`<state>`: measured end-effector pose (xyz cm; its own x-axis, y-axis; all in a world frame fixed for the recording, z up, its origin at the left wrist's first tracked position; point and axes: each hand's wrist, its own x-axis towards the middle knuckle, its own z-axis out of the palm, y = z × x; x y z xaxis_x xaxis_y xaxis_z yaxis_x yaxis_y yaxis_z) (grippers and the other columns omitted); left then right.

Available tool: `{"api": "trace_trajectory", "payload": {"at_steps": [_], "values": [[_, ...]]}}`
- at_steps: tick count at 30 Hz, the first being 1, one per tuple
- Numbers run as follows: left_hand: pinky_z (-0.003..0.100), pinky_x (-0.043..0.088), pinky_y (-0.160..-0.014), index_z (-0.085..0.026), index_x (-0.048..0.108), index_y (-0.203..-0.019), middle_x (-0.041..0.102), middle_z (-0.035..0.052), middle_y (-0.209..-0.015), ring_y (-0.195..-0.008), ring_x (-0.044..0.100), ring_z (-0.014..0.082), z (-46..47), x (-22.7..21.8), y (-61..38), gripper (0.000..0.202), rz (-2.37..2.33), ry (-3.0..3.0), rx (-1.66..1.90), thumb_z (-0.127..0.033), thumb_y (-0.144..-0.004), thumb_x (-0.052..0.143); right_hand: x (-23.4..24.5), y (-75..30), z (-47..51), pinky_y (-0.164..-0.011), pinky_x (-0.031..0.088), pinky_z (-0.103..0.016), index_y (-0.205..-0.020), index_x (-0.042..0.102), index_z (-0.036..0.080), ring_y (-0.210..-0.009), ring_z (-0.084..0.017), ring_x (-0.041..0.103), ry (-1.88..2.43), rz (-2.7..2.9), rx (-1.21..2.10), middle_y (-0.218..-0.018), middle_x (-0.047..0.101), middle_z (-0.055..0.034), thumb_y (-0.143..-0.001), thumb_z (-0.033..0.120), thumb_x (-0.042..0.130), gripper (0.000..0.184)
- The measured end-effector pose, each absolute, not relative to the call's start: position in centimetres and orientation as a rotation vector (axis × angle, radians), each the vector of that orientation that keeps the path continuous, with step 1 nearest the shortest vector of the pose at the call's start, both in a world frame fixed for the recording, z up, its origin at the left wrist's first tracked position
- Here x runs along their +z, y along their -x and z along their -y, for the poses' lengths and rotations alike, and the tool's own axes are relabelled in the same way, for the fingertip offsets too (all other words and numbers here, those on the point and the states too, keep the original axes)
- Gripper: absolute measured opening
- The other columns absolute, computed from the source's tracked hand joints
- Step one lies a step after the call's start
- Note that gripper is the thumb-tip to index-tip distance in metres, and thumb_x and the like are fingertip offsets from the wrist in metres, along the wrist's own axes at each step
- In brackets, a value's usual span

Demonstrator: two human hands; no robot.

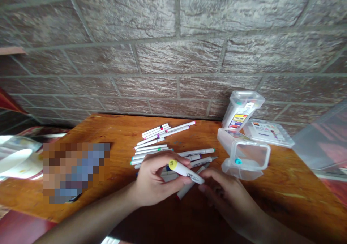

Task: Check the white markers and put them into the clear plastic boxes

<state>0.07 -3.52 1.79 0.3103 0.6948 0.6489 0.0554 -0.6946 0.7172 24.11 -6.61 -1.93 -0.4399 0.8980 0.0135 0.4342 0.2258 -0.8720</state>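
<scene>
My left hand is closed round a white marker with a yellow end cap marked 35, held just above the wooden table. My right hand rests low beside it, fingers curled near the marker's far end and over another white marker with a red tip; whether it grips anything is unclear. Several white markers lie in a loose row behind my hands.
A clear plastic marker case lies open on its side to the right, a second clear case stands behind it by a flat lid. A brick wall backs the table. A blurred patch lies at left.
</scene>
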Motion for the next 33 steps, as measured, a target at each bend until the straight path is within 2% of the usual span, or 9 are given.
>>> {"api": "trace_trajectory", "payload": {"at_steps": [11,17,19,22,24,28,33], "values": [[0.021,0.064,-0.087,-0.023,0.078,-0.112,0.083,0.0036,-0.105,-0.092,0.080,0.0161,3.5,1.0,0.0,0.039,-0.666,-1.785,1.376,-0.001,-0.080,0.085,-1.1,-23.9,6.8,-0.053,0.047,-0.024,-0.101,0.069,0.023,-0.058,-0.016,0.065,1.205,1.973,1.061,-0.070,0.068,0.0020,-0.106,0.031,0.056,0.016],[0.021,0.064,-0.083,-0.030,0.065,-0.133,0.081,-0.0014,-0.097,-0.087,0.077,0.0121,2.5,1.7,0.0,0.057,-0.652,-1.426,1.392,-0.007,-0.084,0.084,-0.8,-24.2,7.8,-0.047,0.046,-0.021,-0.101,0.066,0.026,-0.054,-0.013,0.061,1.074,1.773,0.826,-0.069,0.064,0.0038,-0.101,0.025,0.064,0.003],[0.019,0.063,-0.081,-0.028,0.068,-0.128,0.080,-0.0014,-0.097,-0.083,0.076,0.0105,2.2,1.8,0.1,0.051,-0.695,-1.415,1.355,-0.010,-0.084,0.086,-0.5,-24.4,8.1,-0.049,0.049,-0.019,-0.105,0.065,0.028,-0.054,-0.012,0.062,1.009,1.676,0.721,-0.071,0.067,0.0045,-0.098,0.018,0.067,0.012],[0.015,0.060,-0.078,-0.022,0.077,-0.107,0.081,0.0002,-0.093,-0.082,0.076,0.0105,1.9,1.5,0.1,0.033,-0.774,-1.560,1.259,-0.009,-0.079,0.089,-0.1,-24.5,8.5,-0.051,0.053,-0.019,-0.111,0.065,0.028,-0.053,-0.011,0.064,0.936,1.574,0.643,-0.074,0.070,0.0042,-0.095,0.012,0.068,0.023],[0.016,0.060,-0.076,-0.020,0.079,-0.099,0.081,0.0014,-0.091,-0.082,0.077,0.0122,2.0,1.3,-0.1,0.026,-0.801,-1.669,1.172,-0.009,-0.078,0.090,0.1,-24.5,8.7,-0.049,0.052,-0.018,-0.112,0.065,0.027,-0.050,-0.009,0.063,0.891,1.540,0.624,-0.075,0.072,0.0041,-0.094,0.009,0.068,0.026],[0.019,0.060,-0.075,-0.021,0.082,-0.099,0.083,0.0032,-0.091,-0.081,0.078,0.0154,2.1,0.6,-0.3,0.023,-0.823,-1.925,1.062,-0.014,-0.078,0.091,0.3,-24.4,8.9,-0.052,0.052,-0.016,-0.114,0.066,0.025,-0.052,-0.009,0.065,0.811,1.564,0.596,-0.072,0.072,0.0046,-0.091,0.005,0.071,0.030],[0.021,0.059,-0.075,-0.023,0.082,-0.099,0.082,0.0037,-0.090,-0.080,0.077,0.0159,1.9,0.2,-0.2,0.016,-0.797,-2.118,1.046,-0.020,-0.084,0.087,0.3,-24.5,8.8,-0.055,0.055,-0.016,-0.115,0.067,0.023,-0.056,-0.010,0.068,0.781,1.603,0.573,-0.072,0.073,0.0033,-0.091,0.009,0.075,0.029]]}}
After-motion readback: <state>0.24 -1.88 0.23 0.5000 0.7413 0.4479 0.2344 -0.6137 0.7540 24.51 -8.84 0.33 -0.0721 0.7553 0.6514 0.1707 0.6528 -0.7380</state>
